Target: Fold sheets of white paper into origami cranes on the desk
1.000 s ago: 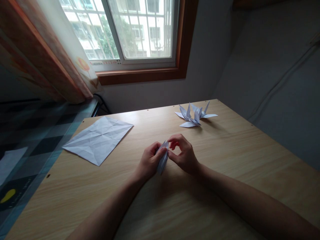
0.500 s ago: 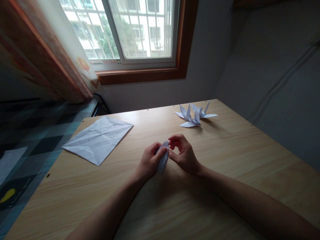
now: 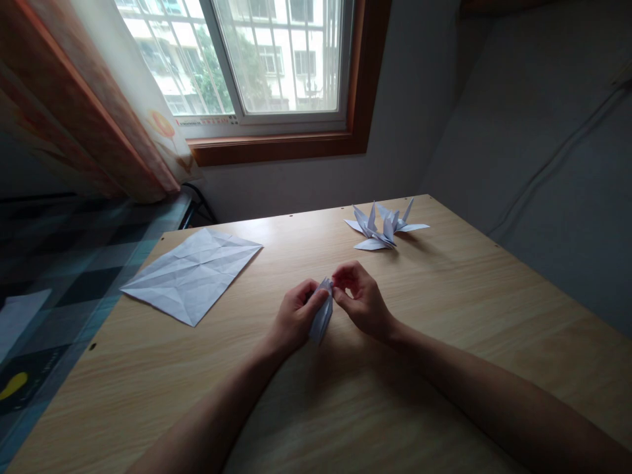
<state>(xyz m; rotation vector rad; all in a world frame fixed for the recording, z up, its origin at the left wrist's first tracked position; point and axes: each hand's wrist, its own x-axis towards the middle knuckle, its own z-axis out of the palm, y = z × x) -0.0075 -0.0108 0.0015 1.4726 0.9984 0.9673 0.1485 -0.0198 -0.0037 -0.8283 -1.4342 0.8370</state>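
Observation:
My left hand (image 3: 297,314) grips a narrow, many-layered piece of folded white paper (image 3: 322,319), its thumb pressed on the near face. The paper is held tilted above the table, its lower end pointing toward me. My right hand (image 3: 364,299) is at the paper's upper right edge, thumb and forefinger pinched together on a tip of it. The fingertips partly hide that tip. Behind my hands, white folded-paper figures (image 3: 375,230) with pointed wings stand close together. To the left lies a creased white paper sheet (image 3: 195,276), opened flat.
The wooden table (image 3: 444,395) stands below a window (image 3: 286,59) with an orange-brown frame. A curtain (image 3: 108,99) hangs at the left above a checked cloth surface (image 3: 89,283). A cable (image 3: 557,151) runs down the right wall.
My right thumb and forefinger have closed from a loose, parted curl into a pinch on the paper's upper edge. My left hand keeps its hold.

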